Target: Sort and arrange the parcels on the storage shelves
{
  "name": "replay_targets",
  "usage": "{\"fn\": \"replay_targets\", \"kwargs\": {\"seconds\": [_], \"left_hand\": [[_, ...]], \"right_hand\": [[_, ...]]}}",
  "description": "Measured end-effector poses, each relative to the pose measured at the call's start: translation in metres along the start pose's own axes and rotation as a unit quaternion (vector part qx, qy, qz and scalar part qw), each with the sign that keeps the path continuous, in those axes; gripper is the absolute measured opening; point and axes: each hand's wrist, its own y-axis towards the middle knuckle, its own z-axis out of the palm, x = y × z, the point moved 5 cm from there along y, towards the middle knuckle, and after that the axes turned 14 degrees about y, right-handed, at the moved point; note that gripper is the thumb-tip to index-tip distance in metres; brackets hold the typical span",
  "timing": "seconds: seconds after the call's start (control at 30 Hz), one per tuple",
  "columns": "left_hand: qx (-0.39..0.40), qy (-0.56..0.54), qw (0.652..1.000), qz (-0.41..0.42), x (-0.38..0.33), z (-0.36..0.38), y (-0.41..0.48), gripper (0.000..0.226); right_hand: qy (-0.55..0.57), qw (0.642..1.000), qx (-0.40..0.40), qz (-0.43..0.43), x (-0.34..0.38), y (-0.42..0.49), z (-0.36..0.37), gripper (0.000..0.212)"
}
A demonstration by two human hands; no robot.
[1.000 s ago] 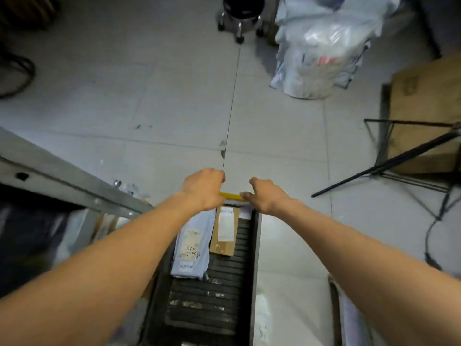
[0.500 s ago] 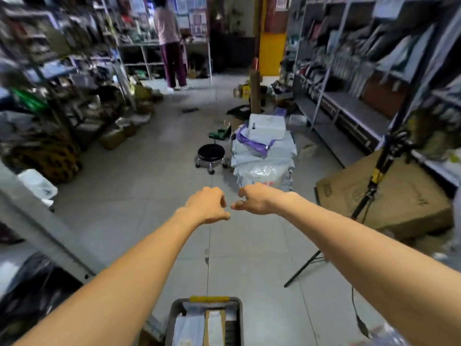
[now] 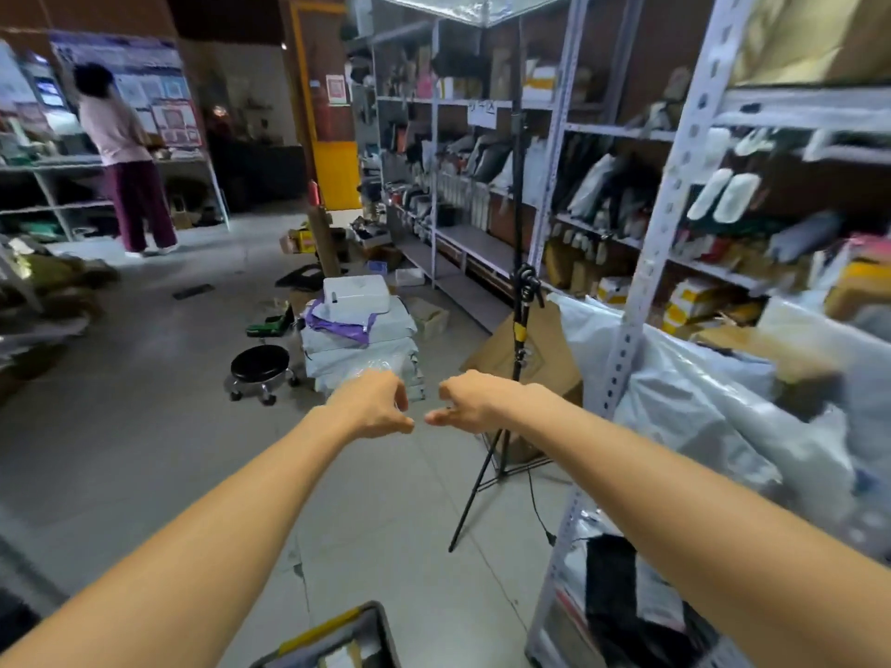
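Note:
Both my arms reach forward over the floor at mid-frame. My left hand (image 3: pixel 375 402) holds nothing; its fingers curve loosely with a gap above the thumb. Close beside it, my right hand (image 3: pixel 465 400) is curled into a fist, also holding nothing. The two thumbs nearly meet. Below, at the bottom edge, is the corner of a dark cart (image 3: pixel 381 629) with a yellow handle (image 3: pixel 320 633); parcels lie in it. Metal storage shelves (image 3: pixel 660 195) packed with parcels run along the right. A stack of grey parcel bags (image 3: pixel 361 339) sits on the floor ahead.
A black light-stand tripod (image 3: pixel 518 330) stands just right of my hands, its legs and cable on the floor. A black wheeled stool (image 3: pixel 260 368) and a cardboard box (image 3: pixel 545 359) are nearby. A person (image 3: pixel 125 156) stands at the far left shelves.
My hands let go of the cart's yellow handle and now hover in the air. The view rose from the cart and swung right toward the shelves.

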Motion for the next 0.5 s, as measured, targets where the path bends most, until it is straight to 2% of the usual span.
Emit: {"fn": "replay_targets", "kwargs": {"seconds": [0.27,0.5], "left_hand": [[0.028,0.019,0.991,0.133,-0.13,0.004,-0.05,0.028],[0.047,0.049,0.97,0.234,-0.239,-0.002,-0.077,0.026]], "right_hand": [[0.009,0.993,-0.043,0.106,-0.057,-0.141,0.002,0.053],[0.001,0.99,-0.071,0.122,-0.092,-0.259,0.0,0.048]]}}
